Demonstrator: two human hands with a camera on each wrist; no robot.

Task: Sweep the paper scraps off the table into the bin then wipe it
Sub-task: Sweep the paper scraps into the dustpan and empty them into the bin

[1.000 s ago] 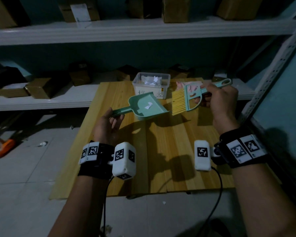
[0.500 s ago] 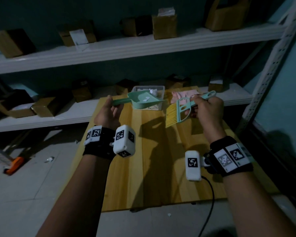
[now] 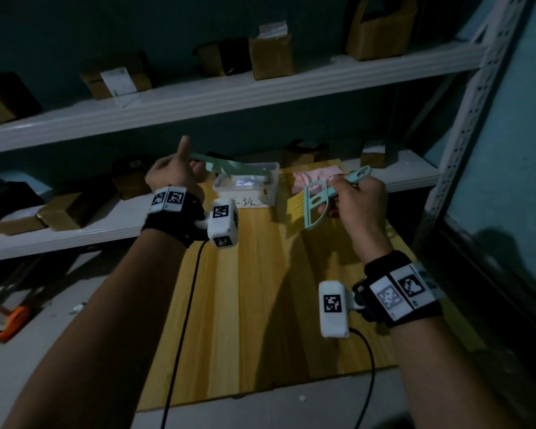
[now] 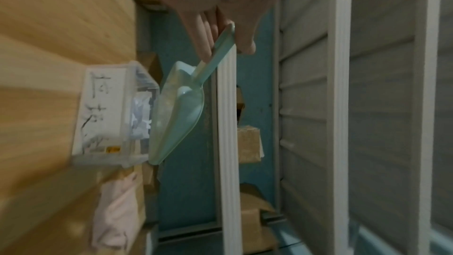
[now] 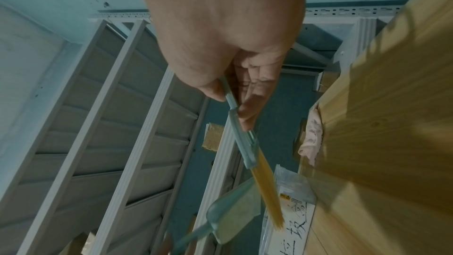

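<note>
My left hand (image 3: 175, 173) grips the handle of a mint-green dustpan (image 3: 229, 165), which is tipped over the clear plastic bin (image 3: 246, 193) at the table's far edge. In the left wrist view the dustpan (image 4: 176, 111) leans mouth-down against the bin (image 4: 108, 115), with white paper scraps (image 4: 141, 117) inside the bin. My right hand (image 3: 358, 199) holds a mint brush with yellow bristles (image 3: 310, 204) by its handle, in the air just right of the bin. The right wrist view shows the brush (image 5: 255, 164) beside the dustpan (image 5: 232, 216). A pink cloth (image 3: 316, 178) lies behind the brush.
The wooden table (image 3: 260, 305) stands against white metal shelving (image 3: 229, 91) loaded with cardboard boxes (image 3: 270, 54). A shelf upright (image 3: 464, 119) rises at the right. An orange tool (image 3: 13, 320) lies on the grey floor at the left.
My left hand has lifted the dustpan away from the table and tipped it over the bin; the scrap that lay in it no longer shows. The right hand has kept the brush beside the bin.
</note>
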